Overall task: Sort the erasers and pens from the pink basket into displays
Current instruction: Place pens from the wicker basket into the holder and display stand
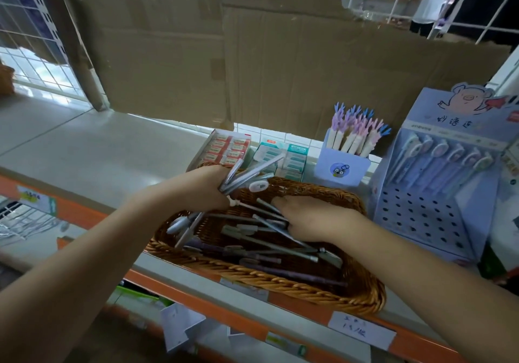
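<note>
A brown wicker basket sits at the shelf's front edge with several grey and purple pens lying loose in it. My left hand grips a bundle of pens above the basket's far left corner. My right hand reaches into the basket with its fingers down on the loose pens. Behind the basket lie a red eraser box and a teal eraser box. To the right stands a blue tiered pen display holding a row of pens.
A blue cup display of pens with purple and pink tops stands behind the basket. Torn cardboard backs the shelf. The grey shelf surface stretches to the left. An orange shelf edge carries price tags.
</note>
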